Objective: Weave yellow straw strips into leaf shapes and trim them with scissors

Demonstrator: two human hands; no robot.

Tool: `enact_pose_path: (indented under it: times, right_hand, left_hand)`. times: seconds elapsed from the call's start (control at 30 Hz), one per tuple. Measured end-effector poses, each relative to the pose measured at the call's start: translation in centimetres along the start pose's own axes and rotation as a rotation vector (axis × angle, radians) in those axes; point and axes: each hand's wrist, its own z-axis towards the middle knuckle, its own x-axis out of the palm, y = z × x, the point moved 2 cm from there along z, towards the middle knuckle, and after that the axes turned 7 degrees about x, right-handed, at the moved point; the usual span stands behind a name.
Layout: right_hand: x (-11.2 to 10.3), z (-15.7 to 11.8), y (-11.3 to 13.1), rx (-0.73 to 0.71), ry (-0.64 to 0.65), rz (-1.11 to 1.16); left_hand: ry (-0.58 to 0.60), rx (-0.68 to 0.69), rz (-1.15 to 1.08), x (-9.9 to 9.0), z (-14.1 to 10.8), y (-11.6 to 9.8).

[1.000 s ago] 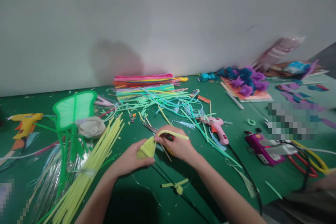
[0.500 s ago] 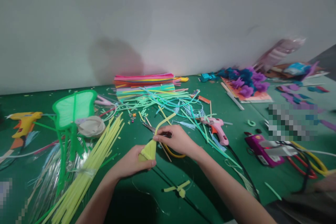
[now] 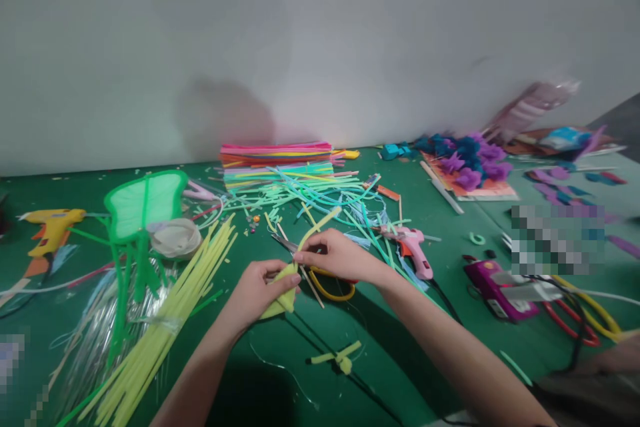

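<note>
My left hand (image 3: 267, 290) is closed on a yellow-green piece made of fuzzy pipe cleaners (image 3: 280, 307), its thumb lying across the top. From that piece a loose pipe cleaner end (image 3: 320, 223) sticks up and bends to the right. My right hand (image 3: 333, 257) pinches this strand near its base, close to the left fingertips. Behind the right hand lie scissors with yellow handles (image 3: 333, 293), partly hidden. Below the hands, a small knotted yellow-green piece (image 3: 343, 361) sits on a dark thin rod.
A bundle of yellow-green pipe cleaners (image 3: 165, 327), a green wing-like shape (image 3: 145, 207) and a yellow glue gun (image 3: 53, 227) lie left. Multicoloured pipe cleaners (image 3: 277, 163) lie behind. A pink glue gun (image 3: 415, 250), a purple box (image 3: 500, 290) and purple-blue flowers (image 3: 470, 160) are right.
My left hand has shifted its grip up the yellow-green piece, its thumb now near my right fingertips. The piece has turned, with its lower edge pointing down-left. My right hand still pinches the strand.
</note>
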Motion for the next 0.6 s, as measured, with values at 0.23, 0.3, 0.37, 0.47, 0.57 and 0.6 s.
enact_pose_path:
  times: [0.23,0.3,0.37,0.47,0.57,0.6]
  right_hand:
    - [-0.36,-0.23,-0.09,-0.012,-0.076,0.039]
    - [-0.25,-0.18,0.11,-0.025,-0.097,0.028]
    - [-0.13,-0.07,0.33,-0.032,-0.098,0.010]
    - [0.04,0.17,0.57,-0.026,-0.087,0.004]
    - [0.18,0.37,0.66,0.007,-0.077,0.013]
    - [0.22,0.41,0.68,0.020,-0.071,0.016]
  left_hand:
    - [-0.103,0.037,-0.046,-0.71,-0.56,-0.37]
    - [-0.109,0.035,-0.051,-0.80,-0.55,-0.31]
    - [-0.108,0.015,-0.051,-0.82,-0.49,-0.12]
    - [-0.104,0.007,-0.044,-0.79,-0.36,0.09]
    - [-0.100,0.024,-0.011,-0.76,-0.30,0.03]
    - [-0.099,0.032,0.005,-0.77,-0.30,-0.04]
